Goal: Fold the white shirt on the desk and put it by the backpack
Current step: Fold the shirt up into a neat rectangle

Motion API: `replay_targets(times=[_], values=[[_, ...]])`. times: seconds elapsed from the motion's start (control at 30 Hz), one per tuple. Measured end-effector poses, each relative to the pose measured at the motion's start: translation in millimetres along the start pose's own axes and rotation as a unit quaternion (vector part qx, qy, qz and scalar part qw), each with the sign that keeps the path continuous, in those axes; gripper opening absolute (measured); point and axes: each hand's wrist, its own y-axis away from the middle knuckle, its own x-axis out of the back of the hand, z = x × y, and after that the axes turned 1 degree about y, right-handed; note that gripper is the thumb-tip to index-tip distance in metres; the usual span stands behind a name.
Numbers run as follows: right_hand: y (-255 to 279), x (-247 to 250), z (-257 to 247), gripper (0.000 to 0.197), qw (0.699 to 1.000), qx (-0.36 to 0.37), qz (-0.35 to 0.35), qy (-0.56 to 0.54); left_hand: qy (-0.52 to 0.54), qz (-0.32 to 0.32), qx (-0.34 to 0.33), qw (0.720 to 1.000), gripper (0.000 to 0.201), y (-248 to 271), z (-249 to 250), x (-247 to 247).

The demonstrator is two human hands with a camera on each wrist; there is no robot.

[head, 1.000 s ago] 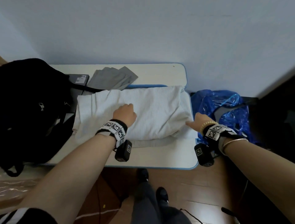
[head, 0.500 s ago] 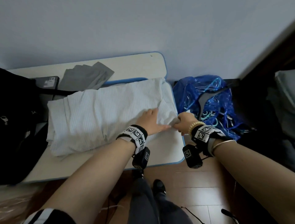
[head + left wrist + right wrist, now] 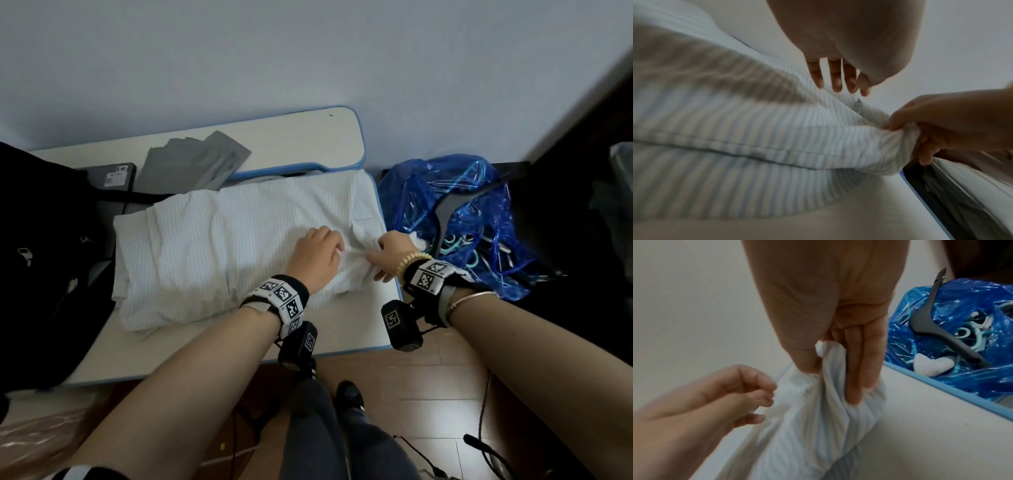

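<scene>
The white striped shirt (image 3: 219, 246) lies roughly folded across the desk (image 3: 346, 329). Its left end is close to the black backpack (image 3: 41, 240). My right hand (image 3: 390, 251) grips a bunched-up piece of the shirt's right end and holds it a little above the desk. The right wrist view shows that hand (image 3: 851, 373) with thumb and fingers closed around the gathered shirt (image 3: 807, 418). My left hand (image 3: 318, 257) sits on the shirt just left of the right hand. In the left wrist view, the left hand's fingers (image 3: 836, 78) point down with their tips at the shirt (image 3: 756, 129), holding nothing.
A blue plastic bag (image 3: 455, 212) of hangers stands on the floor right of the desk. A grey folded cloth (image 3: 191, 164) and a grey box (image 3: 114, 176) lie at the back, by the raised shelf (image 3: 291, 137). My legs are below the front edge.
My left hand slid from the shirt's middle to its right end. My right hand took hold of the right end, bunched it and drew it leftward. The head view swung right.
</scene>
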Motion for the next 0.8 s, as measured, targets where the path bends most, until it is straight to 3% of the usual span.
replay_targets(times=[0.13,0.23,0.3,0.33,0.37,0.43,0.53,0.6,0.7,0.8], values=[[0.2,4.6,-15.5,0.032,0.991,0.107,0.080,0.007,-0.016,0.014,0.025,0.999,0.046,-4.0,-5.8,5.8],[-3.4,3.1,-16.2,0.028,0.979,0.167,0.064,-0.100,-0.028,-0.003,0.010,1.000,0.056,-6.6,-2.6,3.4],[-6.8,0.2,-13.4,0.021,0.973,0.128,0.015,-0.193,-0.042,-0.034,-0.004,0.999,0.057,-10.5,1.7,0.2],[-9.8,-2.5,-9.9,0.027,0.972,0.093,-0.010,-0.217,-0.037,-0.058,-0.015,0.998,0.058,-12.9,4.6,-2.2],[-13.7,-4.9,-4.5,0.031,0.978,0.057,-0.023,-0.200,-0.015,-0.081,-0.024,0.996,0.061,-15.0,8.6,-4.8],[-19.9,-7.4,8.2,0.023,0.999,0.019,-0.008,-0.049,0.033,-0.109,-0.020,0.993,0.066,-17.7,18.3,-12.0],[-19.2,-5.8,21.4,0.012,0.997,-0.014,0.031,0.075,-0.021,-0.049,0.047,0.997,0.066,-19.3,19.6,-20.4],[-19.6,-1.8,26.4,0.022,0.995,-0.031,0.058,0.076,-0.044,-0.029,0.101,0.994,0.065,-17.8,12.3,-22.5],[-23.0,1.1,24.4,0.034,0.995,-0.023,0.093,-0.003,-0.078,-0.061,0.070,0.993,0.071,-15.7,-0.2,-27.3],[-24.9,-2.3,12.5,0.044,0.998,0.035,0.039,-0.024,-0.125,-0.130,0.024,0.983,0.083,-16.2,-1.5,-34.7]])
